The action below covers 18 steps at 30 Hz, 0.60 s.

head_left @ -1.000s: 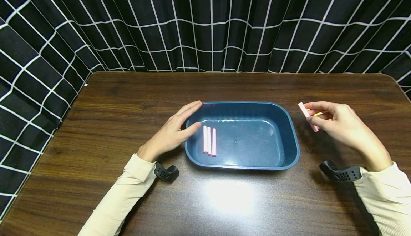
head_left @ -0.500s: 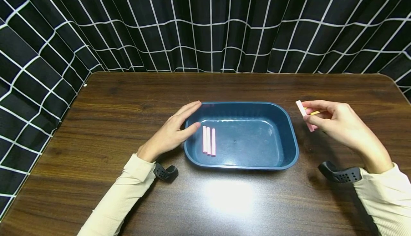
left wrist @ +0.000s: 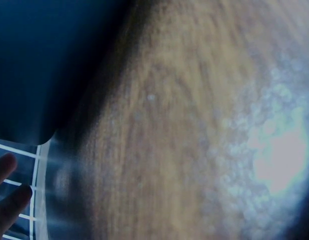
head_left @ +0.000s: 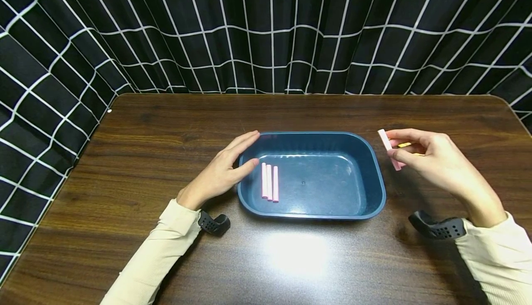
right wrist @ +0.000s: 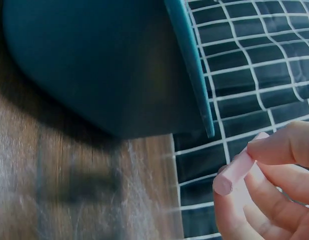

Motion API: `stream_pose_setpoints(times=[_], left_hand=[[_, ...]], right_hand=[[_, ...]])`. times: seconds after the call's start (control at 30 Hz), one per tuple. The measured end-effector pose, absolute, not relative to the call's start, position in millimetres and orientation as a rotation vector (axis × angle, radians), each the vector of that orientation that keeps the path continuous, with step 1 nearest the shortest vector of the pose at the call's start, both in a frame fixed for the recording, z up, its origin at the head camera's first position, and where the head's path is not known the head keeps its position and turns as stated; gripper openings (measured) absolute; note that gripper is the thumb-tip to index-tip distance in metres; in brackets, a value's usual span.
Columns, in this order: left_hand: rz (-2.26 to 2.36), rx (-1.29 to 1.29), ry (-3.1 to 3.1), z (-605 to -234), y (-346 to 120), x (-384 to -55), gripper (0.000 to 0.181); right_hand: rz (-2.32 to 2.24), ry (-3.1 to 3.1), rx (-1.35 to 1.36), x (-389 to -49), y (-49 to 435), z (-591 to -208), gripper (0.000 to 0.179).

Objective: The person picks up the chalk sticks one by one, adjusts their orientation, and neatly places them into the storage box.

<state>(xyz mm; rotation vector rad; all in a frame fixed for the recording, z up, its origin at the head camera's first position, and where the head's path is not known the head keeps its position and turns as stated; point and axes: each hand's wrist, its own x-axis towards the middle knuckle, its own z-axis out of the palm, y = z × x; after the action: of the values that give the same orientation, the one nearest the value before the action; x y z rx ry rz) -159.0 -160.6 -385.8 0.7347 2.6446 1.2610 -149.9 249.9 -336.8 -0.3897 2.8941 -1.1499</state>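
Note:
Just right of the blue plastic bin (head_left: 307, 217), my right hand (head_left: 436, 157) pinches a pink stick of chalk (right wrist: 237, 172) between thumb and fingertips, held tilted above the table. Yellow bits (head_left: 404, 145) show between the curled fingers; what they belong to is mostly hidden. My left hand (head_left: 220, 171) lies against the bin's left side, its fingers extended along the rim and its thumb over the edge. Inside the bin, at the left, three pink chalk sticks (head_left: 269, 183) lie side by side, nearly parallel.
The bin stands on a dark wood-grain table (head_left: 166, 125). A black curtain with white grid lines (head_left: 274, 32) hangs behind and to the left. Black bands (head_left: 214, 223) circle both wrists. A bright glare spot lies on the table in front of the bin.
My right hand has drifted slightly left toward the bin, carrying the pink chalk. My left hand and the chalk inside the bin keep their places.

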Motion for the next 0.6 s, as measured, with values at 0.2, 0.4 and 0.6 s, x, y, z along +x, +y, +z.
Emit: stream_pose_setpoints(times=[0.2,0.4,0.6], left_hand=[[1.262,0.744,2.642,-386,-160,-158,0.061],[1.271,0.748,2.646,-385,-160,-158,0.061],[1.268,0.740,2.651,-385,-160,-158,0.060]], right_hand=[[-1.191,2.859,-0.409,-148,244,-335,0.035],[-1.267,2.817,-0.428,-146,239,-335,0.035],[-1.363,2.722,-0.432,-146,231,-334,0.037]])
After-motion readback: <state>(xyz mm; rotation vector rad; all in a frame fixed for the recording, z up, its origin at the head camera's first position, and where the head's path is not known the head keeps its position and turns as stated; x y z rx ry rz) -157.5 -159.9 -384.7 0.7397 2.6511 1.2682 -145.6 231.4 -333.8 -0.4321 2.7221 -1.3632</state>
